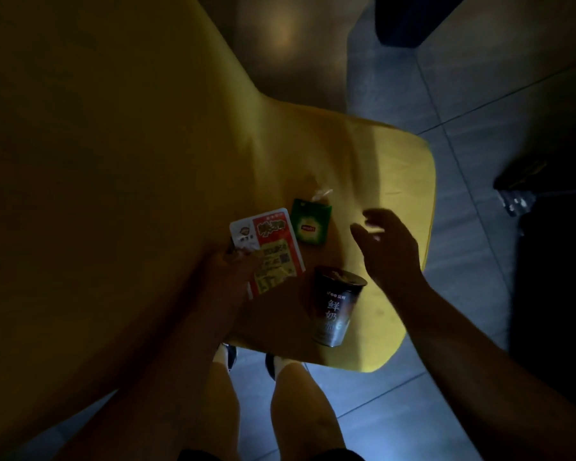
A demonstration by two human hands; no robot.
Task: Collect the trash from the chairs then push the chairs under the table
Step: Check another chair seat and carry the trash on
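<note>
A yellow chair [363, 154] fills most of the dim view, its seat carrying three pieces of trash. The left hand [228, 271] pinches the near left corner of a flat red-and-white snack packet [270, 247] that lies on the seat. Just right of the packet's far end lies a small green tea-bag packet [310, 221], with a clear crumpled wrapper [421, 194] touching its far edge. Near the seat's front edge stands a dark milk-tea cup [335, 307], upright, just right of the snack packet's near end. The right hand [388, 247] hovers above the seat to the right of the cup and tea packet, fingers spread and loosely bent, holding nothing. Below the seat's near edge, two legs and shoes [228, 356] stand on the grey tiled floor [463, 104].
</note>
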